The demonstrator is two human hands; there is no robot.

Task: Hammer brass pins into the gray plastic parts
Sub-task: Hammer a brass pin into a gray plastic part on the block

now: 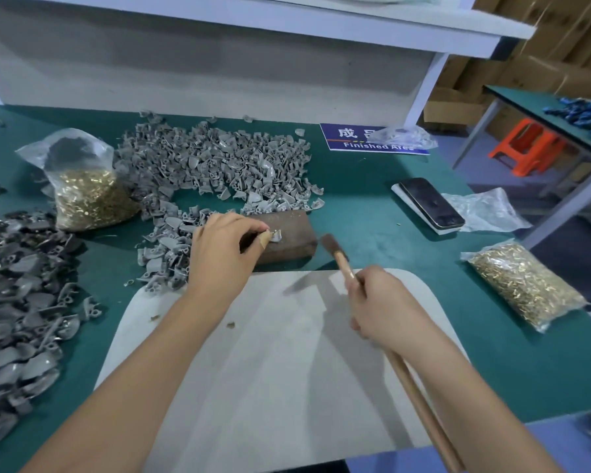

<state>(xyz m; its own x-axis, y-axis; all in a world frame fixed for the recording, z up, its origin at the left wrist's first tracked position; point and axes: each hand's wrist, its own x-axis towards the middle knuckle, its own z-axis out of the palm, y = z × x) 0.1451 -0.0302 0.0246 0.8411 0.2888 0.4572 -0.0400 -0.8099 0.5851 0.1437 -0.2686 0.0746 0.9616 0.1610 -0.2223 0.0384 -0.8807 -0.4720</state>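
Matt gray plastic parts (pixel 215 165), shiny brass pins (pixel 89 199) in clear bag, wood-handled hammer (pixel 342 257), dark worn block (pixel 287 233)

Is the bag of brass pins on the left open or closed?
Open: the left bag has its plastic mouth gaping at the top.

Hammer handle (pixel 420 407) cut off below; sign (pixel 372 139) lettering partly under a plastic bag (pixel 403 136).

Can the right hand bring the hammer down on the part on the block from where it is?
Probably yes. The right hand grips the hammer, whose head sits just right of the wooden block with nothing between. But the left hand pinches the gray part there, so its fingertips lie close to the strike.
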